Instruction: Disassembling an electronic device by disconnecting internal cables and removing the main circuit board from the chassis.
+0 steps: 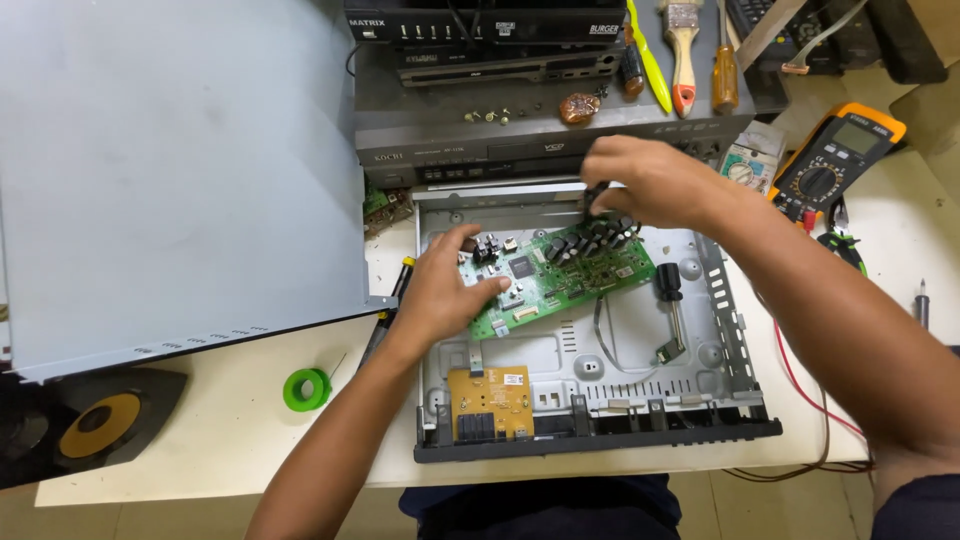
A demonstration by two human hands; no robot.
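Both hands grip the green circuit board (562, 272): the left hand (447, 285) presses its fingers down on the board's left end at about nine o'clock, while the right hand (645, 180) pinches the board's far right corner at about one o'clock, fingers closed on its edge near the dark capacitors. Nearest the person, the open metal chassis (735, 340) shows its black front strip, with a small tan circuit board (490, 400) at seven o'clock inside it. Just right of the green board, at three o'clock, a black-handled screwdriver (672, 310) lies in the chassis. At eight o'clock, outside the chassis, sits a green tape roll (306, 388). Farther off, at two o'clock, lies an orange multimeter (836, 155), and at twelve o'clock stand stacked black players (490, 40).
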